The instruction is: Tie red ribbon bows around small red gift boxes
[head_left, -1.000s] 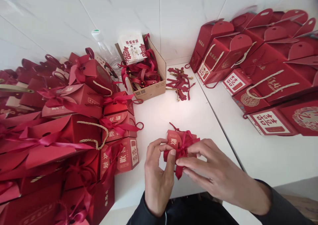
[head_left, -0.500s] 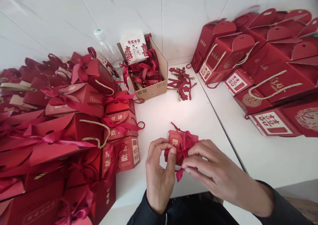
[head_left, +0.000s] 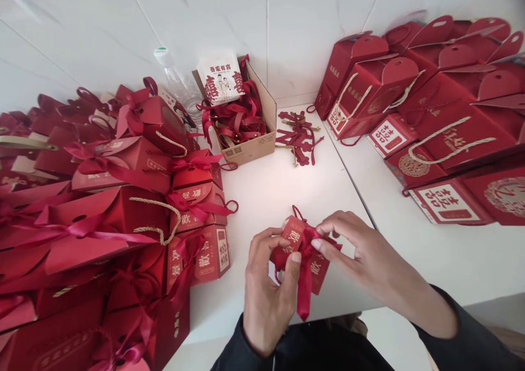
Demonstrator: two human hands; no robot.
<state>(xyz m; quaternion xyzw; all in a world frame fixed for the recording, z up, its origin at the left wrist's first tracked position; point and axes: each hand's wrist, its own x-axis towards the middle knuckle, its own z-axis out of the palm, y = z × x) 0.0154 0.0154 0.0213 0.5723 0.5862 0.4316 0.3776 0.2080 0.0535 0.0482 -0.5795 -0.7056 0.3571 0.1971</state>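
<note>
Pinching tight: left hand (head_left: 266,289) and right hand (head_left: 361,253) on the small red box (head_left: 318,270)

I see my left hand closed on the box's left side. My right hand pinches the red ribbon (head_left: 304,292) at the knot on top, I think; the fingers hide part of it. One ribbon end hangs down toward me. The box is tilted, over the near edge of the white table (head_left: 270,196). A big pile of red gift boxes (head_left: 123,196) sits at the left, tall red bags (head_left: 443,98) at the far right, a cardboard box (head_left: 250,149) far in the middle.
</note>
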